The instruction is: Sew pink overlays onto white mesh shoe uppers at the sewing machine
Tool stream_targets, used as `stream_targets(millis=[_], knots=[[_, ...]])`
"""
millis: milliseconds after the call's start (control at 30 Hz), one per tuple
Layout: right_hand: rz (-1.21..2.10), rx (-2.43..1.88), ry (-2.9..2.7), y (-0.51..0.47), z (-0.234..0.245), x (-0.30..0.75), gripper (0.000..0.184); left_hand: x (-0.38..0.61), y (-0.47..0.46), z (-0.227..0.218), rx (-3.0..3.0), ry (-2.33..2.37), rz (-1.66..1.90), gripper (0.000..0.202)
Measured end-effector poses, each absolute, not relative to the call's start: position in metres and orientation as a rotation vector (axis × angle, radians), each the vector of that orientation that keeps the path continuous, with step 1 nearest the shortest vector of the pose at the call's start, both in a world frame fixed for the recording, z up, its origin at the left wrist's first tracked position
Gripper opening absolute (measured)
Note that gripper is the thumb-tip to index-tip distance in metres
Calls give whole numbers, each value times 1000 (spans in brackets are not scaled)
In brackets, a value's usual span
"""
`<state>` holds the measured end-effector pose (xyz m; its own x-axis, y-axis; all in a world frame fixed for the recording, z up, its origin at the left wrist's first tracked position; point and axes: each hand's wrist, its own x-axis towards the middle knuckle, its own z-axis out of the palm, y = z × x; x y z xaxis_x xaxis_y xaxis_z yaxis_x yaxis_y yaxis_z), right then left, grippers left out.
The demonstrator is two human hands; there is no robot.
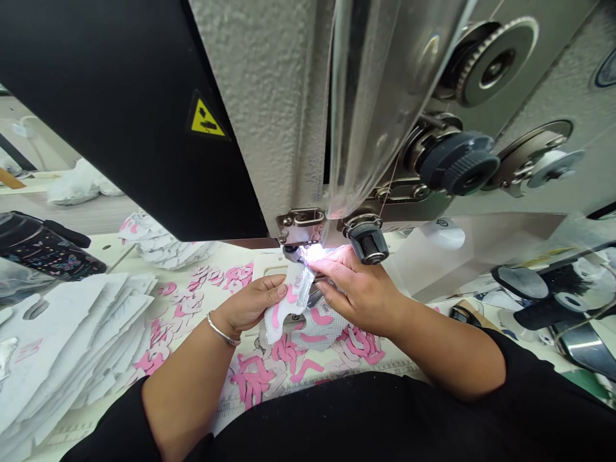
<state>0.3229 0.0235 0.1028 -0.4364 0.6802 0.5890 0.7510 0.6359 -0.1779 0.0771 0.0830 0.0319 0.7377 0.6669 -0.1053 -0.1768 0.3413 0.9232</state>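
Note:
A white fabric piece [280, 316] with pink curved patches lies under the lit needle area of a sewing machine [269, 115]. My left hand [255, 298] pinches its left edge between thumb and fingers. Close to the presser foot [292, 253], my right hand [360, 285] presses the fabric with its index finger. A thin dark metal tool, partly hidden, shows between the right thumb and fingers; its kind is unclear. Another part of the patched white fabric [320, 333] hangs below the right hand.
Pink curved cut-outs [253, 378] lie scattered on the table around the work. Stacked white fabric panels [72, 346] fill the left side, with a patterned dark bottle [48, 247] behind. A pile of white pieces [163, 240] sits farther back. Thread spools [543, 311] stand at right.

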Motion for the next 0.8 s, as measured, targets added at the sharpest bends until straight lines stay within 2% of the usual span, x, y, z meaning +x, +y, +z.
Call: stream_targets(millis=[267,800], knots=[[-124,-1112,-2228,23,103,323,33,79,82,34,1066,476,567,25],[-76,-1137,-2222,23,103,323,33,79,81,34,1037,460,568,27]])
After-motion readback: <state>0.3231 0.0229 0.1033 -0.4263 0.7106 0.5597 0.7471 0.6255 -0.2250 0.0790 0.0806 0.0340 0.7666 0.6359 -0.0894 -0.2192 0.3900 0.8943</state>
